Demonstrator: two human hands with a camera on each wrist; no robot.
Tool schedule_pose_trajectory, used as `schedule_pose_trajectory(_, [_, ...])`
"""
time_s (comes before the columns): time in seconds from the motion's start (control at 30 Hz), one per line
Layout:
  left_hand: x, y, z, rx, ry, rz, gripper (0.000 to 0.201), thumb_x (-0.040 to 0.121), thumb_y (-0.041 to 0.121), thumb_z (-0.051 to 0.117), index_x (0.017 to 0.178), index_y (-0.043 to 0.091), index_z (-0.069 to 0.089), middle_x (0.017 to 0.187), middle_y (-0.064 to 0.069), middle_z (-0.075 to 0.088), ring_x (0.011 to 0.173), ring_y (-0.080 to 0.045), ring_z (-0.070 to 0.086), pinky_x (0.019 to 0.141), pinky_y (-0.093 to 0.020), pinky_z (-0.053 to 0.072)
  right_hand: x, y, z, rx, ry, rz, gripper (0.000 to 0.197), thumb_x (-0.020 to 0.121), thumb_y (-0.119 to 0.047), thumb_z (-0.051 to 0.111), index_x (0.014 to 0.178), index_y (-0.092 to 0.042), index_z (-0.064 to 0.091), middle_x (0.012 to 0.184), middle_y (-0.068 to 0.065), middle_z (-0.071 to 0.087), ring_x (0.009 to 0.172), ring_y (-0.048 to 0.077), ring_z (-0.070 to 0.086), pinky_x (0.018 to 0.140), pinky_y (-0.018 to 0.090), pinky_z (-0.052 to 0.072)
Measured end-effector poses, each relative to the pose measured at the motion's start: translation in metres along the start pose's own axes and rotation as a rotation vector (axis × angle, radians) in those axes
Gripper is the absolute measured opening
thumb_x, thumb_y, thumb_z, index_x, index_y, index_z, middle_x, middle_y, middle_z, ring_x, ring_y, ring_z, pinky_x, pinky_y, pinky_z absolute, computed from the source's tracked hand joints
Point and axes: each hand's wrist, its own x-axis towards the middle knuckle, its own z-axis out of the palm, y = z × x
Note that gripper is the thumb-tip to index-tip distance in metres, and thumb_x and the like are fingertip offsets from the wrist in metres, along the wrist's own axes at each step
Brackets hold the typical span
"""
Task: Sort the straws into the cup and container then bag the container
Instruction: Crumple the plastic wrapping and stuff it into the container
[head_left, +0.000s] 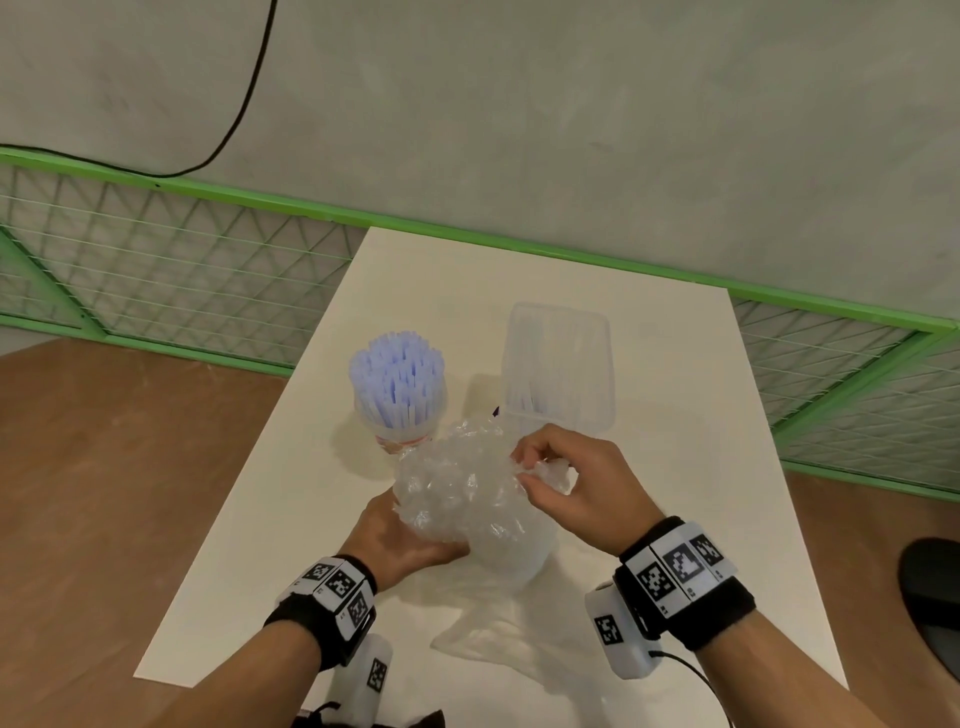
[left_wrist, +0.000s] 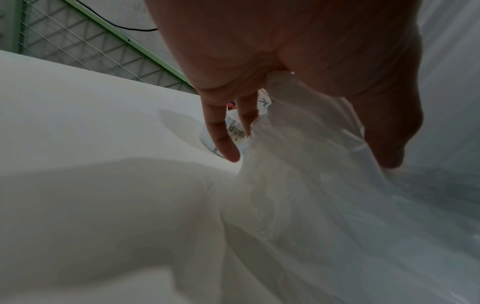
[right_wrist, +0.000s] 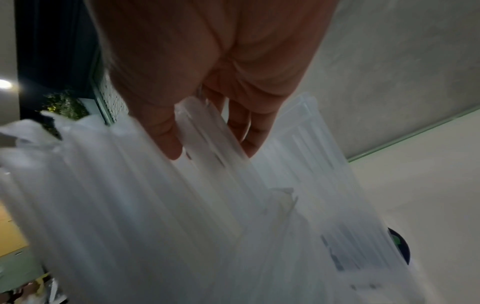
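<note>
The left hand (head_left: 400, 540) grips a big bunch of wrapped clear straws (head_left: 457, 488). The right hand (head_left: 571, 483) pinches a few at the top. The container (head_left: 561, 364) sits just behind, beside the cup (head_left: 400, 410) of blue straws. If the left grip loosens, the slippery bunch could spill over the table (head_left: 675, 415)

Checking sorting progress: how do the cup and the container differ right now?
The cup is round and upright, its bluish straws standing on end and sticking out above the rim; the container is a rectangular box whose pale straws lie inside it. The cup stands on the left, the container on the right. Both are clear plastic on the white table.
</note>
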Motion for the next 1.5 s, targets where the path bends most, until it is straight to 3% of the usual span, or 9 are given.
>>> schedule_pose_trajectory(0.4, [-0.002,0.000,0.001,-0.019,-0.013,-0.044,0.070,0.052,0.011,0.096,0.114,0.006,0.064,0.108,-0.007,0.074,0.105,-0.022,0.069,0.099,-0.048,0.050,-0.003,0.015,0.028,-0.178,0.271,0.087,0.039,0.091,-0.015,0.066,0.126,-0.024,0.051,0.092,-0.008,0.051,0.088,0.003,0.051,0.079,0.006,0.039])
schedule_pose_trajectory(0.57, [-0.003,0.002,0.001,-0.023,-0.015,-0.049,0.068,0.055,0.007,0.094,0.116,0.005,0.063,0.110,-0.006,0.073,0.106,-0.020,0.069,0.100,-0.044,0.050,-0.001,0.016,0.031,-0.229,0.345,0.036,0.019,0.089,-0.014,0.067,0.107,-0.014,0.059,0.103,-0.005,0.051,0.092,-0.003,0.047,0.085,0.005,0.037])
schedule_pose_trajectory(0.7, [-0.005,0.006,0.003,-0.025,-0.008,-0.045,0.067,0.055,0.007,0.094,0.114,0.006,0.064,0.107,-0.003,0.074,0.103,-0.017,0.070,0.097,-0.037,0.053,-0.002,0.013,0.032,-0.122,0.241,0.164,0.016,0.096,-0.023,0.060,0.107,-0.028,0.050,0.101,-0.013,0.062,0.086,0.004,0.060,0.078,0.029,0.054])
schedule_pose_trajectory(0.87, [-0.006,0.014,0.008,-0.069,0.003,-0.066,0.056,0.061,-0.014,0.084,0.110,0.000,0.062,0.085,0.014,0.076,0.083,0.000,0.071,0.067,-0.008,0.051,0.006,-0.002,0.018,-0.162,0.334,0.036,0.012,0.097,-0.015,0.061,0.107,-0.020,0.058,0.092,-0.012,0.070,0.080,0.004,0.065,0.073,0.021,0.051])
schedule_pose_trajectory(0.97, [-0.006,0.013,0.009,-0.094,0.014,-0.077,0.057,0.060,-0.016,0.083,0.110,-0.001,0.061,0.084,0.011,0.077,0.082,-0.002,0.072,0.066,-0.008,0.051,0.015,-0.010,0.007,-0.161,0.400,0.019,0.011,0.093,-0.012,0.068,0.102,-0.015,0.065,0.092,-0.014,0.072,0.085,0.006,0.070,0.077,0.025,0.056])
schedule_pose_trajectory(1.13, [-0.005,0.009,0.007,-0.092,0.023,-0.085,0.062,0.057,-0.008,0.088,0.112,0.003,0.063,0.093,0.006,0.077,0.090,-0.006,0.072,0.070,-0.010,0.051,0.026,-0.026,-0.020,-0.117,0.499,0.021,0.016,0.089,-0.012,0.072,0.104,-0.014,0.068,0.089,-0.007,0.074,0.089,0.000,0.069,0.080,0.006,0.049])
schedule_pose_trajectory(1.3, [-0.004,0.010,0.007,-0.078,0.021,-0.066,0.060,0.057,-0.011,0.087,0.110,0.004,0.063,0.089,0.007,0.076,0.086,-0.002,0.071,0.068,-0.008,0.051,0.035,-0.050,-0.058,0.012,0.615,0.013,0.012,0.089,-0.012,0.072,0.101,-0.015,0.069,0.084,-0.006,0.073,0.076,0.011,0.074,0.076,0.033,0.060])
schedule_pose_trajectory(1.4, [-0.005,0.007,0.006,-0.061,0.030,-0.049,0.063,0.056,-0.006,0.089,0.112,0.005,0.063,0.096,0.006,0.076,0.092,-0.005,0.071,0.072,-0.011,0.052,0.039,-0.075,-0.095,0.128,0.740,-0.083,0.015,0.089,-0.008,0.071,0.103,-0.007,0.067,0.082,0.004,0.071,0.070,0.022,0.074,0.071,0.038,0.061])
schedule_pose_trajectory(1.5, [-0.002,0.002,0.004,-0.027,0.026,-0.047,0.066,0.053,0.006,0.094,0.112,0.012,0.065,0.102,0.004,0.075,0.099,-0.010,0.070,0.087,-0.023,0.055,0.046,-0.099,-0.128,0.179,0.834,-0.200,0.013,0.090,-0.009,0.069,0.102,-0.011,0.064,0.082,-0.011,0.072,0.073,0.018,0.074,0.071,0.037,0.061])
